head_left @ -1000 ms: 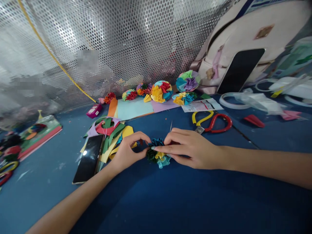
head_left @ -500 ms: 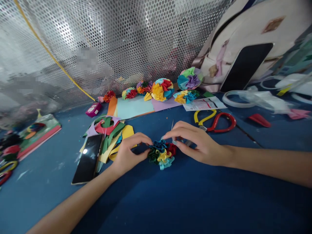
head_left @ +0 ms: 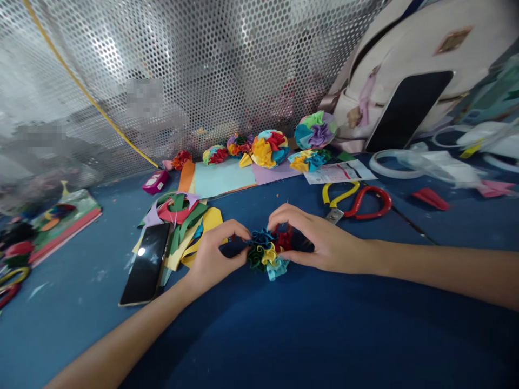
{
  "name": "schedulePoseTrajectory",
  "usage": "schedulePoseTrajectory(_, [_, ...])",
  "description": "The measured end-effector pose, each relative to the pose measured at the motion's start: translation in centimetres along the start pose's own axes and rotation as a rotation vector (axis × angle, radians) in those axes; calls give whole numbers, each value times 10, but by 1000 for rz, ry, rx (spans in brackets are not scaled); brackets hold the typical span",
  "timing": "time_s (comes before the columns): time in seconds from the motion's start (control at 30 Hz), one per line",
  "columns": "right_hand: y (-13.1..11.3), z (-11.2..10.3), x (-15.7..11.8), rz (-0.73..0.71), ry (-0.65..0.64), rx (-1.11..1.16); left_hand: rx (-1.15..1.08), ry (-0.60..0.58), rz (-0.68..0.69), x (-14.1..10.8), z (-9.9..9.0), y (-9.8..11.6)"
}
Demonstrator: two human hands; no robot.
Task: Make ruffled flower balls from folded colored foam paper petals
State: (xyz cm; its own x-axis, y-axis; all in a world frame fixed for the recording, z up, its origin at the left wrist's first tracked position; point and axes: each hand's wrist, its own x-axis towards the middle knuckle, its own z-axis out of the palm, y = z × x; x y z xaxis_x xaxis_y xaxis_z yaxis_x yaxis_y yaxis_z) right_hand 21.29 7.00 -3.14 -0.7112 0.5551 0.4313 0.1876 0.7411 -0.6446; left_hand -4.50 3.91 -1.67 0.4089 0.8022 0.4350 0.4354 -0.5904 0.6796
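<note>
Head view: a ruffled paper flower (head_left: 267,254) lies on the blue work mat (head_left: 284,335), between the two hands and roughly round, with no clear long axis. The left hand (head_left: 213,256) is curled, its fingertips pressing the flower's left edge. The right hand (head_left: 324,240) is arched, its fingers closing over the red ruffles on the far right side, and it is the nearer hand. A smartphone (head_left: 145,263) lies beyond the left hand; yellow-and-red-handled scissors (head_left: 354,202) lie beyond the right.

Room to pass lay along the near edge of the blue table (head_left: 284,335); toward the far edge, the black phone (head_left: 145,263), foam scraps (head_left: 178,237), foam flower (head_left: 267,254) and red-handled pliers (head_left: 368,202) stood in the way.
</note>
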Motion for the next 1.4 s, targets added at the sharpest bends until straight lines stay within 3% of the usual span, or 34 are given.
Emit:
schedulePoseTrajectory(0.33, [2, 1, 0, 49, -31, 38, 49, 3, 55, 0, 2, -1])
schedulePoseTrajectory(0.87, [2, 1, -1, 27, -12, 51, -44, -20, 3, 1, 0, -1])
schedulePoseTrajectory(1.13, [6, 4, -2, -33, -39, 44, -80, -140, 43, 9, -2, -1])
schedulePoseTrajectory(1.27, [-1, 2, -1, -63, 65, -51, -36, -121, 82, 10, -2, 1])
schedulePoseTrajectory(1.4, [-13, -6, 5, -167, 146, -297, 21, -132, 146, 9, 0, 8])
